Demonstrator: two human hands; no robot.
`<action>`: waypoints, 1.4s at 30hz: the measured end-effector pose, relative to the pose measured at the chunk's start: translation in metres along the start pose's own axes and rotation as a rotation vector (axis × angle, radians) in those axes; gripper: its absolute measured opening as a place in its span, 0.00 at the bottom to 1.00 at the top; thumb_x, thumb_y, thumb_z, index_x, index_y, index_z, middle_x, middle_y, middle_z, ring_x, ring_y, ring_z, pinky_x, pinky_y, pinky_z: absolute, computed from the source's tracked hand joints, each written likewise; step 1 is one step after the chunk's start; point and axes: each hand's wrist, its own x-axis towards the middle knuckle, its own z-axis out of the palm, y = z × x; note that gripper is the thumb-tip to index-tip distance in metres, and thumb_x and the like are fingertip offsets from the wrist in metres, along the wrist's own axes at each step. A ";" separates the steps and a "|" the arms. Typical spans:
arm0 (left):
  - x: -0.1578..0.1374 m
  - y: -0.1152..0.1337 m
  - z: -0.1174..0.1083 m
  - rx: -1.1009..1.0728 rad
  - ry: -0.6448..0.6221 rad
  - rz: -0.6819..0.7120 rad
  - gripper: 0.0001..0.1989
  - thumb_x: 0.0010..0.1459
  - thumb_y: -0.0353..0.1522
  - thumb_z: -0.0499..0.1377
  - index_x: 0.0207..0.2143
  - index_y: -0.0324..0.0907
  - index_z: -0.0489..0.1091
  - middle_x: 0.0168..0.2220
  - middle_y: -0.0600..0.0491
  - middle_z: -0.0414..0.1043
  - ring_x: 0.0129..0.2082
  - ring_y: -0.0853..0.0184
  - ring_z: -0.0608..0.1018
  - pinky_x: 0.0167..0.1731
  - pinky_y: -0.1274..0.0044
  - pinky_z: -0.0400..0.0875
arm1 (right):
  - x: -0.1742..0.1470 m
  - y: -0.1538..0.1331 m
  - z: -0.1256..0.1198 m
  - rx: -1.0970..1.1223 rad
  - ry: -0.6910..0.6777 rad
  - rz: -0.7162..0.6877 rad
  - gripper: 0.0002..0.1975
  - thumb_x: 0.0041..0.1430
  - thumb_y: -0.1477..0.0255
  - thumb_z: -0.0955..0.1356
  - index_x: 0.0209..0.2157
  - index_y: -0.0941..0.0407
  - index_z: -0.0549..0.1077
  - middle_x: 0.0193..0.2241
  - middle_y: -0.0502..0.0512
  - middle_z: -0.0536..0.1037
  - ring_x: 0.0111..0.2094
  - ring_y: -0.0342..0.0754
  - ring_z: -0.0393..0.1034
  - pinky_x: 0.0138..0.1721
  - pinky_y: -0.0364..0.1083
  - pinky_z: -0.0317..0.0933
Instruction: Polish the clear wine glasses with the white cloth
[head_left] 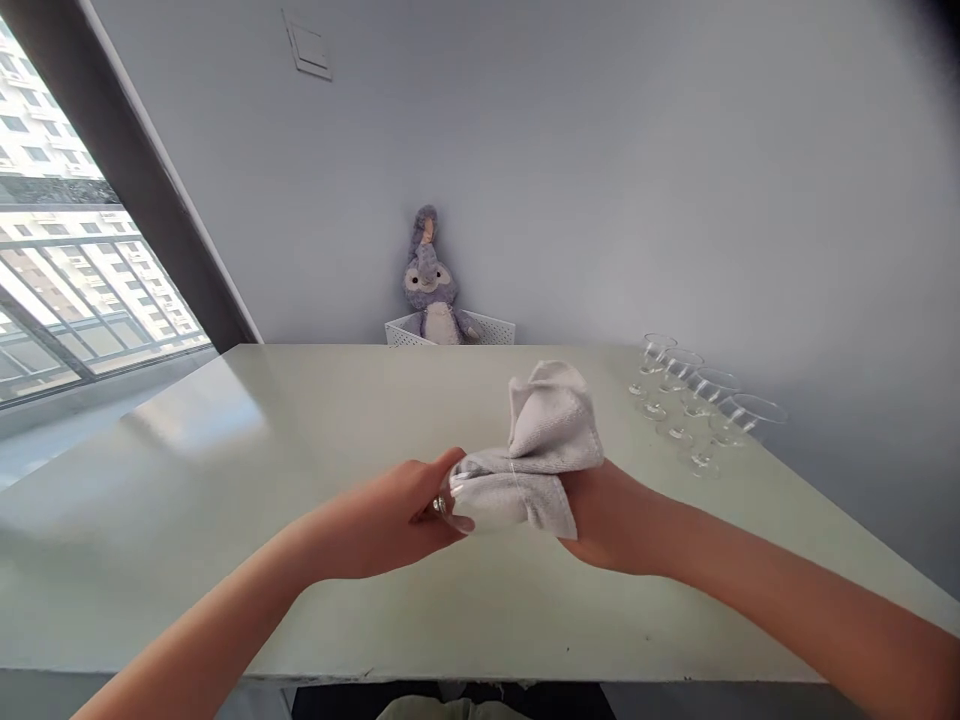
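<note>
Over the middle of the table, my left hand [420, 510] is closed around one end of a clear drinking glass [491, 517], which lies tilted sideways. A ring shows on one of its fingers. On the other side, my right hand [607, 515] grips a white cloth [555, 420]. Part of the cloth is tucked inside the glass, and the rest bunches up above it. The cloth covers most of my right fingers. Whether the held glass has a stem cannot be made out, as my left hand hides that end.
Several clear stemmed glasses [697, 405] stand together along the table's right edge by the wall. A plush toy [440, 320] sits in a white perforated basket [495, 332] behind the far edge of the pale table [337, 400]. A window [82, 250] is at left.
</note>
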 end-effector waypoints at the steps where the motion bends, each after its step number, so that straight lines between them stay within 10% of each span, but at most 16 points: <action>1: -0.003 0.002 -0.002 0.050 0.016 -0.011 0.06 0.57 0.37 0.49 0.36 0.46 0.59 0.23 0.59 0.64 0.20 0.71 0.64 0.19 0.80 0.54 | 0.001 -0.001 -0.004 -0.018 -0.030 0.018 0.11 0.47 0.81 0.60 0.28 0.54 0.70 0.23 0.52 0.67 0.26 0.47 0.56 0.29 0.47 0.54; 9: 0.012 0.000 0.013 0.617 0.178 -0.055 0.15 0.56 0.28 0.44 0.46 0.46 0.56 0.17 0.59 0.62 0.17 0.66 0.65 0.20 0.77 0.46 | -0.012 0.017 0.012 0.940 -0.022 0.714 0.06 0.41 0.79 0.62 0.25 0.56 0.62 0.22 0.48 0.62 0.23 0.42 0.55 0.22 0.42 0.52; 17: 0.006 -0.011 0.033 0.319 0.016 -0.040 0.03 0.58 0.33 0.47 0.36 0.46 0.55 0.22 0.58 0.65 0.21 0.67 0.69 0.19 0.78 0.49 | -0.017 0.013 0.025 0.402 -0.189 0.337 0.05 0.49 0.77 0.63 0.28 0.54 0.69 0.34 0.56 0.71 0.39 0.51 0.61 0.47 0.53 0.55; 23: 0.014 -0.017 0.050 0.454 0.007 -0.006 0.12 0.56 0.29 0.46 0.44 0.47 0.56 0.19 0.59 0.63 0.19 0.66 0.68 0.20 0.77 0.49 | -0.021 0.022 0.029 0.841 -0.279 0.712 0.05 0.40 0.79 0.63 0.24 0.56 0.65 0.23 0.49 0.69 0.27 0.45 0.63 0.32 0.46 0.61; 27: 0.023 -0.021 0.062 0.534 0.080 -0.006 0.12 0.58 0.29 0.43 0.44 0.44 0.58 0.19 0.57 0.67 0.20 0.65 0.71 0.20 0.76 0.47 | -0.035 0.042 0.036 1.235 -0.017 0.974 0.08 0.30 0.80 0.62 0.20 0.58 0.66 0.18 0.48 0.69 0.21 0.43 0.63 0.21 0.41 0.56; 34: 0.032 -0.032 0.059 0.478 0.192 -0.237 0.12 0.62 0.35 0.42 0.31 0.43 0.62 0.20 0.52 0.69 0.21 0.64 0.72 0.20 0.77 0.49 | -0.053 0.022 0.031 0.842 0.581 0.743 0.11 0.48 0.74 0.62 0.32 0.55 0.75 0.34 0.57 0.77 0.36 0.54 0.70 0.35 0.52 0.63; 39: 0.042 -0.036 0.067 0.551 0.132 -0.144 0.11 0.55 0.25 0.47 0.23 0.41 0.65 0.22 0.47 0.71 0.23 0.62 0.73 0.22 0.76 0.53 | -0.026 -0.002 0.027 0.214 0.040 0.163 0.24 0.53 0.78 0.62 0.51 0.48 0.68 0.53 0.53 0.69 0.59 0.56 0.54 0.60 0.62 0.28; 42: 0.045 -0.035 0.070 0.584 0.173 -0.133 0.13 0.56 0.24 0.46 0.23 0.39 0.67 0.22 0.46 0.71 0.23 0.61 0.74 0.23 0.75 0.53 | -0.010 0.013 0.027 0.234 0.026 0.177 0.18 0.55 0.78 0.60 0.45 0.52 0.71 0.47 0.54 0.73 0.53 0.53 0.61 0.58 0.60 0.41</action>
